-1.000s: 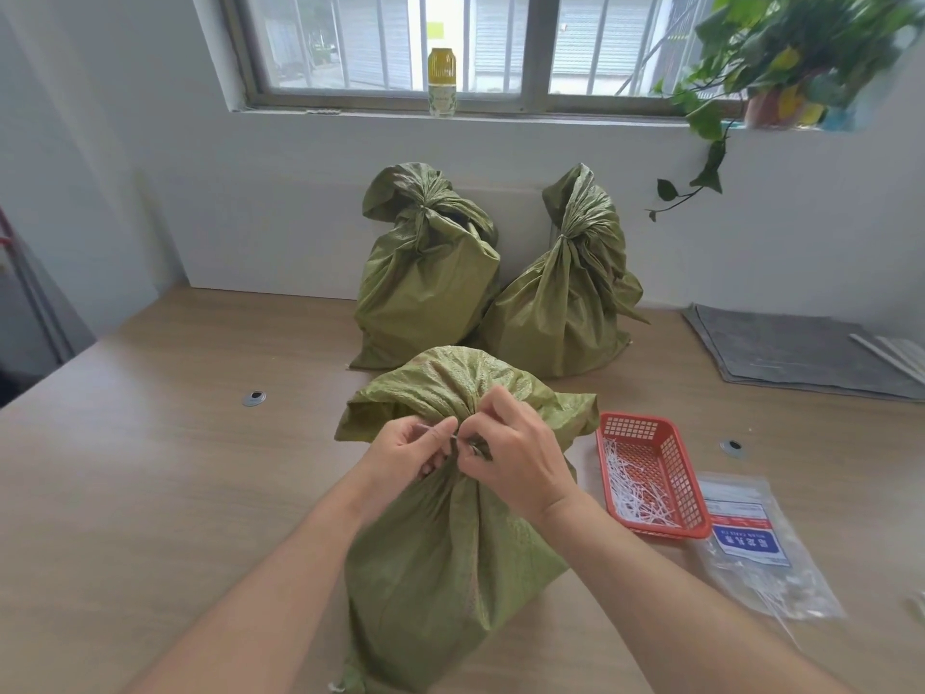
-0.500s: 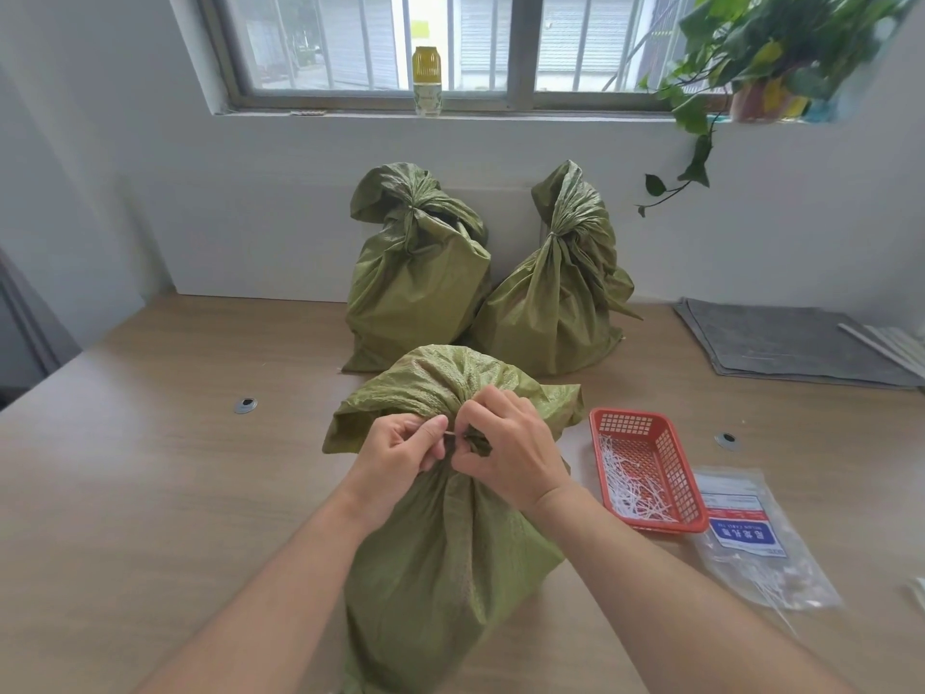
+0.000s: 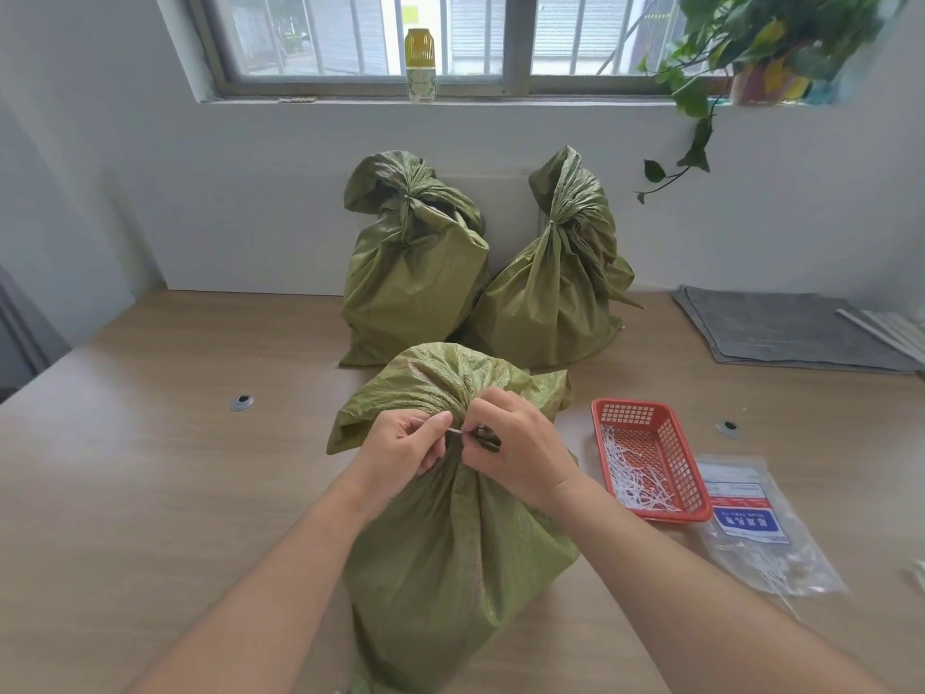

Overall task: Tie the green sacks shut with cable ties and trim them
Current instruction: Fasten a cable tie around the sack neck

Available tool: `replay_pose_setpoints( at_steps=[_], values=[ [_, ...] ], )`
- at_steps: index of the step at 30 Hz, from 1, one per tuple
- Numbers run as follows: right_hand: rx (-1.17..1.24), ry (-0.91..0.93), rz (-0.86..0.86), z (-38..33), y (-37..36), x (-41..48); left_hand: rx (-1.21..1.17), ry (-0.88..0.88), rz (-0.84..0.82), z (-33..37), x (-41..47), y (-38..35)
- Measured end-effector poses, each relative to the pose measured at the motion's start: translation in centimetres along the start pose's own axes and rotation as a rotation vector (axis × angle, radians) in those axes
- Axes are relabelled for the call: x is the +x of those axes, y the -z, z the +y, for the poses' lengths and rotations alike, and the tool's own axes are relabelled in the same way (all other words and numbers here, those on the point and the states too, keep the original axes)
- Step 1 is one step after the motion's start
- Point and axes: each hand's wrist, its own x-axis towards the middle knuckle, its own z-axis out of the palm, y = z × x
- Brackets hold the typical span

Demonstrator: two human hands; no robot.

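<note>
A green woven sack [image 3: 450, 538] stands on the wooden table right in front of me, its neck gathered into a bunch. A thin white cable tie [image 3: 456, 431] runs across that neck. My left hand [image 3: 400, 450] pinches the tie's free end at the left of the neck. My right hand [image 3: 520, 448] grips the gathered neck and the tie's other part from the right. Two more green sacks, the left one [image 3: 413, 273] and the right one [image 3: 555, 288], lean against the back wall with their necks bound.
A red plastic basket [image 3: 665, 428] with white cut tie ends sits right of the sack. A clear bag of cable ties [image 3: 761, 538] lies beside it. Grey folded cloth [image 3: 781, 333] lies at the far right. A bottle [image 3: 419, 65] and a plant [image 3: 751, 47] stand on the windowsill.
Both hands stay at the sack's neck. My left hand has drawn slightly leftwards, and a short stretch of the white tie now shows between the two hands.
</note>
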Motion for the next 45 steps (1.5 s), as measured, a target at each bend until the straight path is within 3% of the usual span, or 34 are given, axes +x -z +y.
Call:
replay_pose_setpoints(
  at_steps=[3,7,16,20,33,45],
  values=[
    [0.196,-0.175,-0.031,-0.2,0.3,-0.1,0.046,0.053,0.002,0.0,0.4,0.7],
    [0.404,-0.494,0.081,-1.4,0.6,0.7,0.08,0.155,-0.042,-0.2,0.3,1.4],
    [0.456,-0.875,0.267,-3.9,0.5,0.6,0.079,0.204,-0.111,-0.7,-1.3,3.1],
    [0.435,-0.928,0.316,-5.5,1.6,-0.1,0.056,0.192,-0.063,0.0,-2.8,3.1],
    [0.629,-0.872,0.214,-8.0,8.1,-9.0,-0.023,0.179,0.371,3.0,-13.2,-4.3],
    [0.634,-0.959,0.183,-8.0,11.7,-18.3,-0.035,0.18,0.327,3.9,-20.0,-12.6]
  ],
)
